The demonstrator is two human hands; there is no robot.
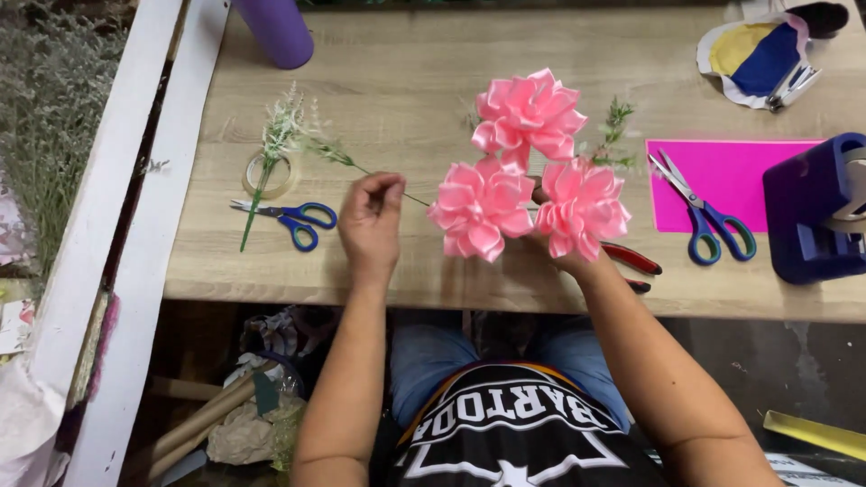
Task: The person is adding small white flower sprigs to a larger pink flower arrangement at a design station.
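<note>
My left hand (370, 221) has its fingers (390, 187) pressed together, pinching the thin green stem (397, 187) of a sprig. My right hand (566, 257) is mostly hidden behind the three pink ribbon flowers (523, 171); it grips them from below, but how its fingers are closed I cannot tell. The bunch is held over the desk (406, 90), near the front edge, with blooms facing up toward me. The stem lies nearly flat, its long axis going from the leafy tip (325, 149) at upper left down to the right, toward the flowers. I think the thin stem can slip or bend if I pinch too weakly, and the flowers may tip apart if my right grip loosens. Nearby lie blue scissors (293, 216), a tape roll (271, 176), a pink sheet (726, 176) with second scissors (704, 212)
</note>
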